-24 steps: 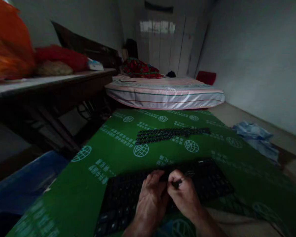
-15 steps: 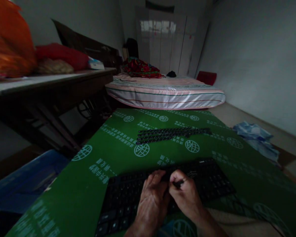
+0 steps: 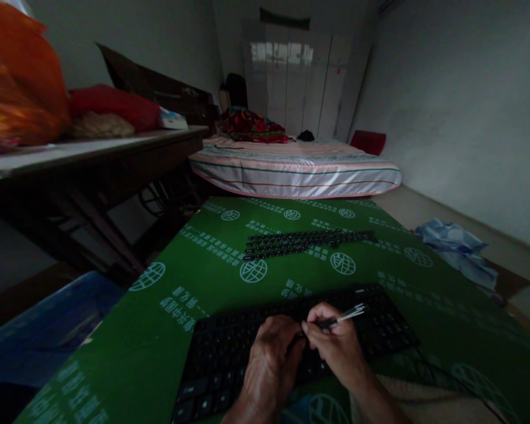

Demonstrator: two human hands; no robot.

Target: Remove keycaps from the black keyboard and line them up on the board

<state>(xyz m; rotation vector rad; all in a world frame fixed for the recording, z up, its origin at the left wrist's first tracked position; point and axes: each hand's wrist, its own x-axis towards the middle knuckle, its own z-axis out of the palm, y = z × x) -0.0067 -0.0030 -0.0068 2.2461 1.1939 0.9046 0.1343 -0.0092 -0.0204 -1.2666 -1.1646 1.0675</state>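
Left hand [image 3: 271, 359] curled on the keyboard [image 3: 216, 353] at the near edge of the desk [image 3: 194, 277], grip unclear; right hand [image 3: 335, 347] pinches a thin stick [image 3: 344, 318]; likely mid-work on the keys, steady tip needed.

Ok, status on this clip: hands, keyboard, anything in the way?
Right hand pinching thin pale tool over black keyboard. Left hand on keys beside it. Dark strips farther up green cloth, not in the way.

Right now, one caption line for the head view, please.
Left hand rests on a black keyboard on green cloth; right hand pinches a thin pen-like tool.
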